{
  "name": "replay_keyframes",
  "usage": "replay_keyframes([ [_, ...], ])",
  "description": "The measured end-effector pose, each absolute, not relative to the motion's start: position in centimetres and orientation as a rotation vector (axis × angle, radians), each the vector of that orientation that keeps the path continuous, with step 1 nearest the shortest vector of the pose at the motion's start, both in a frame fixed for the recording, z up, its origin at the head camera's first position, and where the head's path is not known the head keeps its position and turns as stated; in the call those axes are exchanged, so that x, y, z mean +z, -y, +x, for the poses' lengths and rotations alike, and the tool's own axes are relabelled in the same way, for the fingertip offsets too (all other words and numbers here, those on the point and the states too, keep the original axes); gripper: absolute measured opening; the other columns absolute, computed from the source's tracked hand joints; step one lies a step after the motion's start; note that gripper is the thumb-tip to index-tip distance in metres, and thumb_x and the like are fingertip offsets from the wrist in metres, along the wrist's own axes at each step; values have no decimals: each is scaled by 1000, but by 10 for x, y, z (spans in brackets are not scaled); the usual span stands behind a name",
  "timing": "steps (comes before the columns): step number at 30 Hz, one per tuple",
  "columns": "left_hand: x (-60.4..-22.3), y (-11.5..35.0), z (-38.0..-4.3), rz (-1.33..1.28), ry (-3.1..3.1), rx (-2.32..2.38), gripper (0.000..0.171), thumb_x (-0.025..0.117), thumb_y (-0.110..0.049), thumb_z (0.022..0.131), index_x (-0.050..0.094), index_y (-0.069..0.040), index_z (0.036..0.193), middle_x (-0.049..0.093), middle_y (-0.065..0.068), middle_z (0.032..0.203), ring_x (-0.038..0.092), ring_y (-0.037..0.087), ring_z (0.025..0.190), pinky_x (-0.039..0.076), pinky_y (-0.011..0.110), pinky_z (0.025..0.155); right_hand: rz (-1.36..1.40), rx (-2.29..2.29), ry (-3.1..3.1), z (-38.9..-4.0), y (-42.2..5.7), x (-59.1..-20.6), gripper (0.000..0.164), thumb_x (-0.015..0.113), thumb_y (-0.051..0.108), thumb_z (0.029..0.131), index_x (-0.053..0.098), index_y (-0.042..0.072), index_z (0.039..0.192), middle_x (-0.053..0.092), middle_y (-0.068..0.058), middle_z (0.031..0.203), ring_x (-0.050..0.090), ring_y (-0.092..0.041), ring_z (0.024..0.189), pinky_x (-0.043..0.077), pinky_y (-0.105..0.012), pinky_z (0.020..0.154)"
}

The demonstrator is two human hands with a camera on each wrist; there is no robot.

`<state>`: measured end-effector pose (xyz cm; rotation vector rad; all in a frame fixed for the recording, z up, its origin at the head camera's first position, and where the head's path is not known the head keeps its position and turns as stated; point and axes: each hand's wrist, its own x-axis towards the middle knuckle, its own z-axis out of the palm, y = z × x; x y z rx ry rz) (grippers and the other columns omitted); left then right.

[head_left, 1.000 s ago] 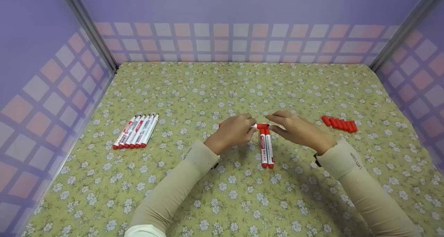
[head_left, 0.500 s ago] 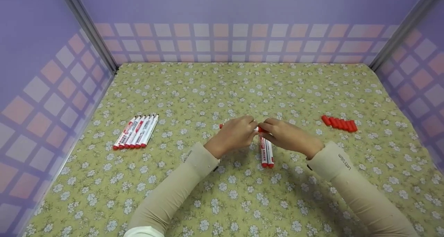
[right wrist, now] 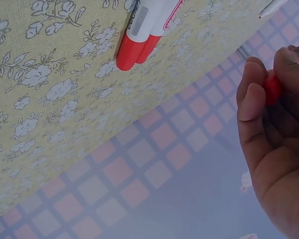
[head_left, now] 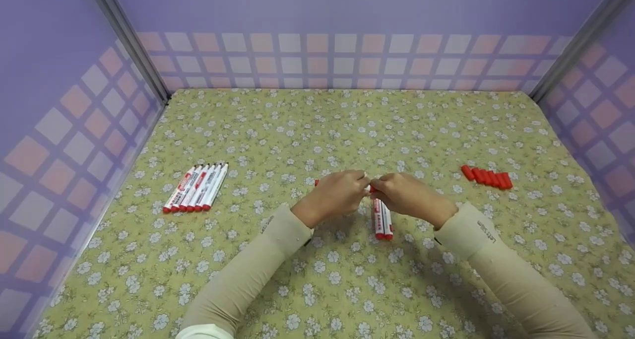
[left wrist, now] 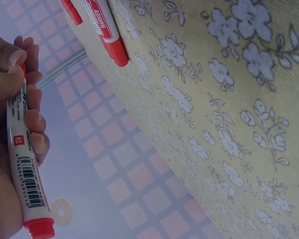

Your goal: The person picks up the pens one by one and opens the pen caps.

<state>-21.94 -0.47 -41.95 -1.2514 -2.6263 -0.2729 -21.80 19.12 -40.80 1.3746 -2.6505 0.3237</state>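
Note:
My left hand [head_left: 340, 192] grips a white marker with a red end plug [left wrist: 27, 169]; its barcode side shows in the left wrist view. At the marker's other end my right hand [head_left: 407, 197] pinches a red cap [right wrist: 271, 89] between thumb and fingers. The two hands meet fingertip to fingertip in the head view, so the join of cap and marker is mostly hidden. Partly under the hands, two capped white markers [head_left: 382, 224] lie side by side on the cloth. Their red caps [right wrist: 132, 52] show in the right wrist view.
Several uncapped markers [head_left: 196, 187] lie in a slanted row at the left of the flowered cloth [head_left: 297, 289]. A row of several loose red caps [head_left: 486, 176] lies at the right. Purple checked panels [head_left: 347, 56] enclose the back and sides.
My right hand has moved left from beside the marker's capped end and now pinches the red cap. My left hand has lowered slightly with the marker. The rows at both sides have not moved.

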Motion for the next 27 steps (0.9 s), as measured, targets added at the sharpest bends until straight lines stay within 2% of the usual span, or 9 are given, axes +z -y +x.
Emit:
replay_keyframes([
  [6,-418,4,-219,-1268,2647,-283,29,52,-22,100,66,-6,120,67,6,101,66,16,85,54,27,73,1379,283,2574,-216,-192,-409,12,63,6,92,63,4,81,55,-5,59,35,-5,46,32,-20,48],
  [14,-415,2,-219,-1266,2700,-313,28,52,-20,100,67,-6,118,67,7,100,65,15,79,53,26,67,1378,260,2508,-217,-195,-413,8,64,7,91,65,4,83,63,-7,66,55,-12,50,46,-24,49],
  [18,-415,3,-220,-1239,2783,-453,28,51,-23,100,68,-9,117,66,4,97,58,11,71,47,24,62,1373,194,2460,-217,-196,-414,7,65,6,90,63,4,84,64,-7,67,59,-15,53,50,-25,51],
  [22,-416,6,-221,-1231,2827,-584,24,50,-21,100,69,-10,108,62,2,90,47,9,66,40,23,60,1368,141,2413,-216,-194,-416,11,65,7,90,60,5,80,63,-6,65,58,-15,52,48,-25,50],
  [27,-415,10,-224,-1254,2874,-757,24,49,-18,101,70,-8,101,60,3,85,44,9,66,37,23,61,1364,150,2382,-216,-193,-418,13,66,5,89,59,6,79,62,-5,64,52,-13,49,42,-23,48],
])
